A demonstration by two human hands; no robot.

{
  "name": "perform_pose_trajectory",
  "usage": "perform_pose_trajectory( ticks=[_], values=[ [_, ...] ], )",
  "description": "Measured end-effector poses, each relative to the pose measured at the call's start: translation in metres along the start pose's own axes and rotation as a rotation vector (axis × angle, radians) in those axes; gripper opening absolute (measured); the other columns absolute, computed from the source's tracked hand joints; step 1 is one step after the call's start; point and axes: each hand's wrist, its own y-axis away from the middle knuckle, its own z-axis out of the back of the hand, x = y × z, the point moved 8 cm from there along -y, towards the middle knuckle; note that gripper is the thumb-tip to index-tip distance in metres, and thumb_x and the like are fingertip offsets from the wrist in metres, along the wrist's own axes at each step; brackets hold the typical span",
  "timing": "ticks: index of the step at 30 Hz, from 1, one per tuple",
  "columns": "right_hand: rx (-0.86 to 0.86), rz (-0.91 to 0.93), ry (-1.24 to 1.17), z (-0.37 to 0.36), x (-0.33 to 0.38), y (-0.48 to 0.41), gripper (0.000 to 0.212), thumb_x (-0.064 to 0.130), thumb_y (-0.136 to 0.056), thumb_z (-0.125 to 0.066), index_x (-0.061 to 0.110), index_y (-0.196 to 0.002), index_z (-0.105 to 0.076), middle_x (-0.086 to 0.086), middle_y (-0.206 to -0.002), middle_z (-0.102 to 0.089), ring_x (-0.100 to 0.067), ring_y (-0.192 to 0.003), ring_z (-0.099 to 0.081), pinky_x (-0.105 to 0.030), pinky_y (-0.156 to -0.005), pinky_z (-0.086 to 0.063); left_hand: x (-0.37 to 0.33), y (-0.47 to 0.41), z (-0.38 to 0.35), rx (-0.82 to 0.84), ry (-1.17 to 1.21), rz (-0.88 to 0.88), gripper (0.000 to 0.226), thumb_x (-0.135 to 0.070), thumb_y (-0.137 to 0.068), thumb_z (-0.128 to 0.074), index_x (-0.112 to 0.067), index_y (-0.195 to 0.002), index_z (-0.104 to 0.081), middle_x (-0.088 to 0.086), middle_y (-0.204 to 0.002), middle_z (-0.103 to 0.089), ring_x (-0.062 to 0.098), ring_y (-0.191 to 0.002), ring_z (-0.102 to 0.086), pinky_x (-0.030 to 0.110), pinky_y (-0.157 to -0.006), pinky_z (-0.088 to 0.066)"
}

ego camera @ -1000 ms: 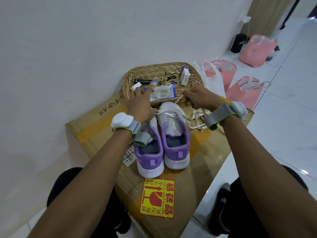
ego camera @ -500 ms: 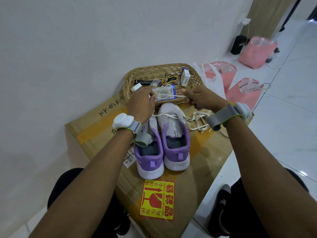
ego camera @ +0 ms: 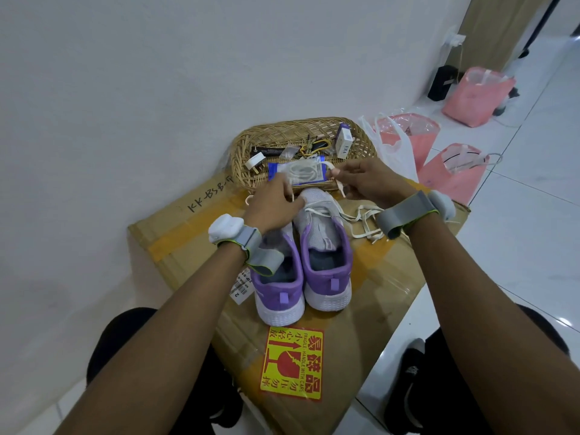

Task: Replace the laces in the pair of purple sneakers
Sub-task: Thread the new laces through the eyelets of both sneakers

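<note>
Standing side by side on a cardboard box (ego camera: 392,277), heels toward the person, the left sneaker (ego camera: 277,287) and the right sneaker (ego camera: 326,262) are lying just below both hands. The left hand (ego camera: 273,205) is hovering over the left sneaker's toe and hiding it, with its thumb right beside the right sneaker's toe. The right hand (ego camera: 370,180) is hanging just beyond that toe, off to the right. A white lace (ego camera: 367,221) is trailing loose from the right sneaker across the box, passing under the right wrist.

A wicker basket (ego camera: 248,146) is sitting directly behind the toes, close to the wall, and is holding a packet (ego camera: 298,174) of coiled laces, a small white carton (ego camera: 343,146) and other small items. Pink bags (ego camera: 452,177) are standing on the floor to the right. A yellow and red fragile sticker (ego camera: 292,362) is showing on the box near the heels.

The left hand is curling its fingers closed on a pink lace (ego camera: 341,190). The right hand is pinching the same lace between thumb and fingers, and one end is dangling below them.
</note>
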Motion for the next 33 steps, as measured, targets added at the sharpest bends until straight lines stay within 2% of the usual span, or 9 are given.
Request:
perform_pose_trajectory(
  ticks=[3,5,9,12,15,17,21,26,33],
  values=[
    [-0.01,-0.027,-0.03,-0.008,-0.005,0.0,0.018,0.008,-0.094,-0.062,-0.007,-0.105,-0.065,-0.018,-0.084,-0.066,-0.008,-0.053,-0.064,-0.017,-0.056,-0.055,0.002,0.005,-0.014,0.102,-0.064,0.013,0.04,-0.049,-0.082,-0.074,-0.012,-0.089,-0.063,-0.003,-0.081,-0.063,0.018,-0.08,-0.057,0.03,-0.06,-0.041],
    [0.026,-0.055,-0.065,-0.013,-0.007,0.002,0.01,0.002,-0.09,-0.065,-0.006,-0.096,-0.066,-0.021,-0.086,-0.067,-0.014,-0.063,-0.07,-0.021,-0.065,-0.06,-0.003,0.006,-0.015,0.123,-0.094,0.004,0.038,-0.052,-0.078,-0.076,-0.015,-0.084,-0.071,-0.002,-0.084,-0.069,0.018,-0.081,-0.062,0.033,-0.068,-0.05],
    [0.063,-0.117,-0.138,-0.019,-0.012,0.005,0.018,-0.008,-0.085,-0.067,-0.01,-0.102,-0.066,-0.02,-0.09,-0.068,-0.026,-0.076,-0.072,-0.028,-0.075,-0.061,0.005,0.004,-0.018,0.205,0.036,0.078,0.027,-0.036,-0.08,-0.074,-0.011,-0.072,-0.079,0.005,-0.071,-0.075,0.023,-0.071,-0.072,0.041,-0.076,-0.062],
    [0.092,-0.112,-0.136,-0.026,-0.01,0.007,0.017,-0.012,-0.082,-0.068,-0.009,-0.099,-0.066,-0.022,-0.09,-0.068,-0.025,-0.074,-0.072,-0.028,-0.071,-0.062,0.018,0.004,-0.025,0.272,0.309,0.23,0.027,-0.014,-0.085,-0.07,0.013,-0.081,-0.07,0.018,-0.071,-0.069,0.029,-0.064,-0.07,0.048,-0.077,-0.062],
    [0.123,-0.061,-0.075,-0.034,-0.007,0.008,0.018,-0.011,-0.078,-0.072,-0.007,-0.094,-0.067,-0.023,-0.089,-0.069,-0.025,-0.075,-0.071,-0.026,-0.069,-0.06,0.021,0.008,-0.028,0.33,0.49,0.347,0.013,0.002,-0.088,-0.066,0.013,-0.092,-0.069,0.023,-0.082,-0.065,0.023,-0.057,-0.067,0.031,-0.056,-0.061],
    [0.106,0.004,0.041,-0.038,-0.005,0.006,0.021,-0.009,-0.072,-0.078,-0.008,-0.091,-0.069,-0.023,-0.087,-0.07,-0.022,-0.073,-0.068,-0.027,-0.071,-0.06,0.023,0.01,-0.029,0.346,0.521,0.383,0.011,0.004,-0.088,-0.065,0.012,-0.095,-0.07,0.022,-0.084,-0.067,0.018,-0.053,-0.068,0.022,-0.049,-0.056],
    [0.014,0.105,0.21,-0.045,-0.005,0.002,0.019,-0.004,-0.065,-0.086,0.004,-0.073,-0.07,-0.019,-0.078,-0.072,-0.021,-0.069,-0.067,-0.035,-0.07,-0.058,0.03,0.006,-0.03,0.345,0.539,0.409,0.018,0.002,-0.087,-0.067,0.015,-0.099,-0.07,0.024,-0.088,-0.071,0.02,-0.059,-0.071,0.023,-0.053,-0.059],
    [-0.193,0.156,0.205,-0.04,-0.011,-0.003,0.021,0.001,-0.065,-0.087,0.01,-0.065,-0.068,-0.009,-0.072,-0.073,-0.028,-0.074,-0.073,-0.046,-0.075,-0.06,0.034,0.006,-0.033,0.354,0.583,0.425,0.02,0.001,-0.087,-0.068,0.015,-0.101,-0.07,0.026,-0.092,-0.073,0.024,-0.066,-0.073,0.029,-0.063,-0.063],
    [-0.196,0.179,0.285,-0.047,-0.013,-0.003,0.022,0.005,-0.068,-0.087,0.015,-0.063,-0.067,-0.001,-0.067,-0.07,-0.021,-0.07,-0.071,-0.037,-0.07,-0.059,0.033,0.008,-0.034,0.368,0.654,0.45,0.014,0.003,-0.087,-0.069,0.013,-0.097,-0.069,0.023,-0.089,-0.072,0.023,-0.067,-0.073,0.026,-0.058,-0.061]
  ],
)
